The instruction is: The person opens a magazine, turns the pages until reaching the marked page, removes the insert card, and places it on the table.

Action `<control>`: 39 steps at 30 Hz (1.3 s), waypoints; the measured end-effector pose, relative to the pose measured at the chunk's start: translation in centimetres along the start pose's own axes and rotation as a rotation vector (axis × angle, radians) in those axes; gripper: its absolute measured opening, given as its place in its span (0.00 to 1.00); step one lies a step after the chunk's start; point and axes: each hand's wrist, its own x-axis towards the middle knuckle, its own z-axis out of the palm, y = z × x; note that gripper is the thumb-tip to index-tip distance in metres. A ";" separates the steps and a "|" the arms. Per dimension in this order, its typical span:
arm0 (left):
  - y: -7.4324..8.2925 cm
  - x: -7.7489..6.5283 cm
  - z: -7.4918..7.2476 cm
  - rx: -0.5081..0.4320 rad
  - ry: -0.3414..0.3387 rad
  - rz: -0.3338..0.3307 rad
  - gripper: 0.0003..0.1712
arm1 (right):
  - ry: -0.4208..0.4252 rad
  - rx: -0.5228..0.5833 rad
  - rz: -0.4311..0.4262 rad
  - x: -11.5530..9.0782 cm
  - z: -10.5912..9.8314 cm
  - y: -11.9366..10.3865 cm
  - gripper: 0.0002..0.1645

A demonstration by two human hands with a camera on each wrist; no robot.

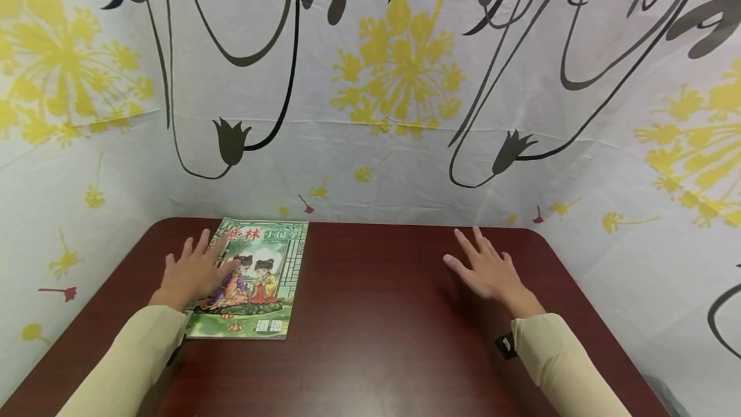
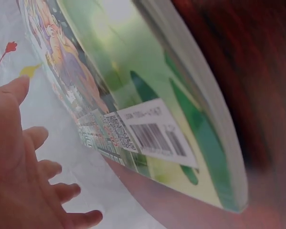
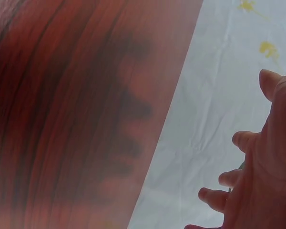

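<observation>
A green illustrated magazine (image 1: pixel 272 311) lies flat on the left part of the dark red table (image 1: pixel 370 314), its cover showing two cartoon figures. Over its left edge hovers my left hand (image 1: pixel 193 273), fingers spread, holding nothing. In the left wrist view that hand (image 2: pixel 24 176) is apart from the magazine (image 2: pixel 181 138), whose barcode and page edges show. My right hand (image 1: pixel 489 275) hangs over the right side of the table with its fingers spread. The right wrist view has this hand (image 3: pixel 262 171) holding nothing, its shadow falling on the tabletop (image 3: pixel 62 114).
Behind the table hangs a white cloth (image 1: pixel 324 95) printed with yellow dandelions and dark flowers, which also runs along both sides. The table's far edge meets it. A black band (image 1: pixel 506 345) is on my right wrist, by the sleeve (image 1: pixel 556 346).
</observation>
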 end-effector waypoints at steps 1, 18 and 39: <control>0.0 0.0 0.1 -0.009 -0.015 -0.001 0.47 | 0.001 0.003 -0.001 0.0 0.0 -0.2 0.50; 0.5 -0.5 0.3 -0.060 -0.167 0.033 0.46 | 0.012 0.014 -0.056 -0.1 0.9 -2.4 0.49; 1.5 -0.5 0.8 -0.025 -0.117 0.046 0.45 | 0.005 -0.015 -0.112 -0.2 2.2 -5.5 0.47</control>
